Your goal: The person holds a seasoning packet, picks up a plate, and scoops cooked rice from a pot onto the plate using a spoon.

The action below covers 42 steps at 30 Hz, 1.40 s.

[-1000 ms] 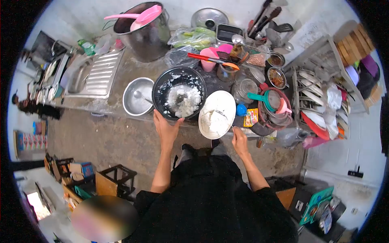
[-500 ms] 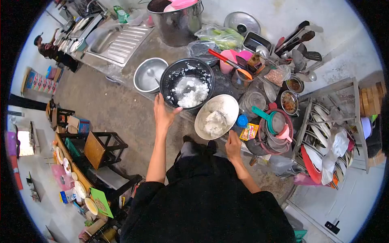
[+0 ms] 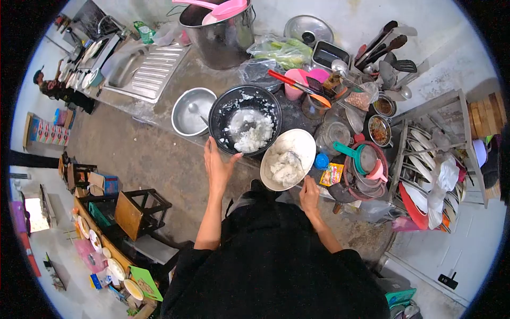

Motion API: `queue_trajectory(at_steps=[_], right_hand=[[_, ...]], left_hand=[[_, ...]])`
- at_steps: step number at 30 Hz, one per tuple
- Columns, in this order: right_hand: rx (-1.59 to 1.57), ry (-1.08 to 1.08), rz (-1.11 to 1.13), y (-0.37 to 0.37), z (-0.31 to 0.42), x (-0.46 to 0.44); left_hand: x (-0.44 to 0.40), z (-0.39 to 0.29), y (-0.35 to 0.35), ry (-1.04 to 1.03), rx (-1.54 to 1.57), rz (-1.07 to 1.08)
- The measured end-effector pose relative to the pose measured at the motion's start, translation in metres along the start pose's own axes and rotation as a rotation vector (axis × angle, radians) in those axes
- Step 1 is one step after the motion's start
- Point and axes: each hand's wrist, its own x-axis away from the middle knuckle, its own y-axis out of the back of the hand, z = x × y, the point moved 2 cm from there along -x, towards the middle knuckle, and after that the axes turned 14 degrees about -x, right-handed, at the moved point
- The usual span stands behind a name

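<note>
My left hand [image 3: 219, 169] grips the near side of a black bowl [image 3: 215, 109], thumb and fingers at its rim. White crumbly food that looks like rice [image 3: 251, 130] lies in that bowl, with bits stuck to its wall. To the right, an off-white oval bowl [image 3: 300, 139] holds a mound of similar white food [image 3: 284, 169]. A metal spoon [image 3: 299, 161] rests in the mound, its handle running toward my right hand [image 3: 309, 196], which is closed around the end. A steel bowl [image 3: 180, 117] with a spoon [image 3: 194, 109] inside stands left of the black bowl.
Behind are a large metal pot [image 3: 218, 45] and bagged greens [image 3: 281, 50]. Right of the bowls sit a blue lid [image 3: 321, 161], a yellow packet [image 3: 331, 174], strainers [image 3: 366, 159] and a dish rack [image 3: 457, 154]. Another person [image 3: 58, 90] stands far left by the sink counter.
The view has shifted slightly. My right hand has moved a little, and the spoon's handle now shows across the right side of the oval bowl. My left hand keeps hold of the black bowl.
</note>
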Motion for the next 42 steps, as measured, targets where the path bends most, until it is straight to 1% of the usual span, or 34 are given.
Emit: queue_trajectory(at_steps=[2,6,8,11,18,24,26,29,33,36,39,41,42], right_hand=[[-0.028,-0.015,-0.03,0.002,0.007,-0.004],[0.008,-0.051,-0.003,0.0,0.003,0.002],[-0.02,0.017,-0.069,0.001,0.006,-0.001],[-0.004,-0.01,-0.008,-0.001,0.0,0.005],[0.004,-0.021,-0.027,-0.001,0.004,0.002],[-0.002,-0.017,-0.045,0.003,0.005,-0.003],[-0.043,-0.068,-0.027,0.001,-0.001,-0.004],[-0.057,-0.082,-0.037,0.009,0.019,-0.019],[-0.044,-0.071,-0.053,0.016,0.021,-0.025],[-0.052,-0.111,-0.075,0.025,0.035,-0.033],[-0.083,-0.144,-0.083,0.033,0.034,-0.036],[-0.108,-0.21,0.021,0.035,0.028,-0.034],[-0.108,-0.205,0.024,0.036,0.03,-0.037]], left_hand=[[0.0,-0.002,0.004,-0.021,-0.004,-0.003],[-0.001,-0.005,0.005,-0.026,-0.006,0.005],[-0.004,-0.002,0.004,-0.069,-0.024,-0.013],[-0.003,-0.006,0.007,-0.039,-0.036,0.014],[-0.003,-0.004,0.008,-0.071,-0.054,0.007],[-0.002,-0.007,0.01,-0.035,-0.016,0.014],[-0.003,-0.005,0.008,-0.031,-0.016,0.014],[-0.001,-0.003,0.007,-0.041,-0.022,0.0],[-0.003,-0.005,0.007,-0.026,0.016,0.017],[-0.003,-0.003,0.007,-0.012,0.0,0.028],[-0.003,-0.003,0.007,-0.02,0.001,0.028],[-0.003,-0.002,0.005,-0.032,0.04,0.013],[-0.003,-0.002,0.004,-0.03,0.043,0.009]])
